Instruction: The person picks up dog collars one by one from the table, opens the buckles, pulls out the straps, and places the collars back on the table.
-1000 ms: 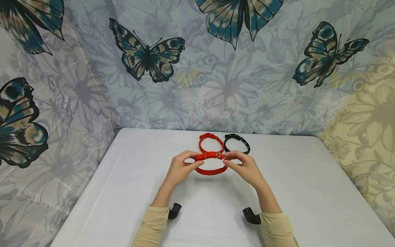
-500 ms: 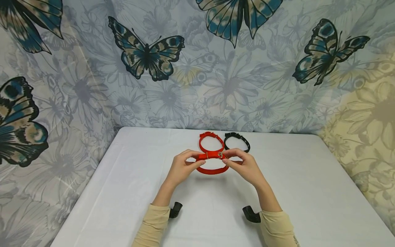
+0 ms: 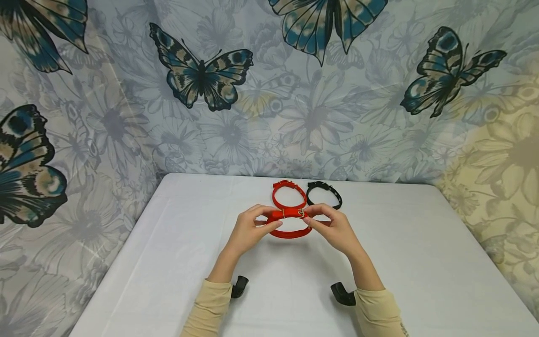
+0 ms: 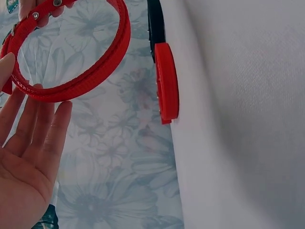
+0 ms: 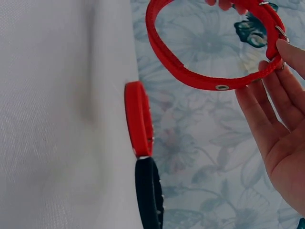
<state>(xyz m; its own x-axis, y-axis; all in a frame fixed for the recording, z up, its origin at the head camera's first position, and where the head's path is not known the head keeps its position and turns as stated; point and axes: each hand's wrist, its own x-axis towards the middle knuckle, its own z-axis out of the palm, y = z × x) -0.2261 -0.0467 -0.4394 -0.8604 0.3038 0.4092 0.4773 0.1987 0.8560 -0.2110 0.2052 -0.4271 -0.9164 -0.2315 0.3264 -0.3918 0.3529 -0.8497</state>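
Observation:
Between both hands a red pet collar (image 3: 289, 234), buckled into a loop, is held up above the table. My left hand (image 3: 249, 228) pinches its left side between thumb and fingers. On the other side, near the metal buckle and ring, my right hand (image 3: 332, 226) pinches the strap. The right wrist view shows the held collar (image 5: 205, 82) with a metal eyelet in its band. Farther back on the table lie a second red collar (image 3: 274, 194) and a black collar (image 3: 335, 193), each fastened in a loop, side by side.
The white-covered table (image 3: 168, 262) reaches back to a wall hung with butterfly-patterned cloth (image 3: 316, 140). A black wrist mount (image 3: 240, 286) shows at the left cuff and another black mount (image 3: 343, 295) at the right cuff.
The held collar has shifted slightly to the right and its buckled side has turned a little. Both hands keep their pinch. The two collars on the table stay put.

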